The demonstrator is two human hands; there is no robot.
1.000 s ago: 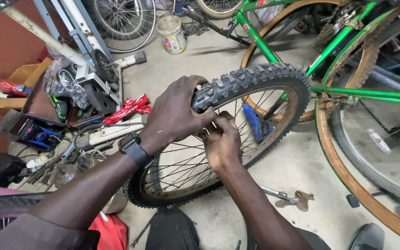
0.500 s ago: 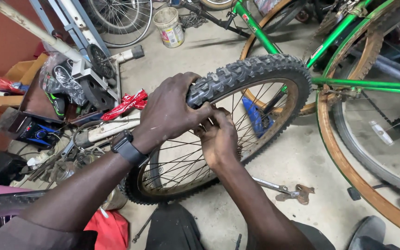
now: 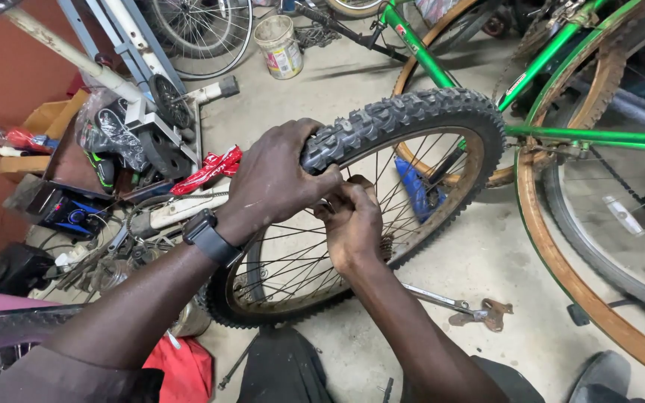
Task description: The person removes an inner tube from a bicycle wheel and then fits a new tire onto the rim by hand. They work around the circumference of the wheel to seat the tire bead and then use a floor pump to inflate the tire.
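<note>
Hands have barely shifted over the last second: both stay on the top of the bicycle wheel [image 3: 382, 216], so the work at the rim goes on unfinished. The left hand [image 3: 274, 183] wraps closed over the knobby tyre [image 3: 412, 112], while the right hand [image 3: 352, 224] pinches at the rim just beneath; what its fingertips hold is hidden. The wheel stands upright on the concrete floor [image 3: 479, 261]. Beyond it, a green bicycle frame [image 3: 561, 134] is cut off at the right edge.
</note>
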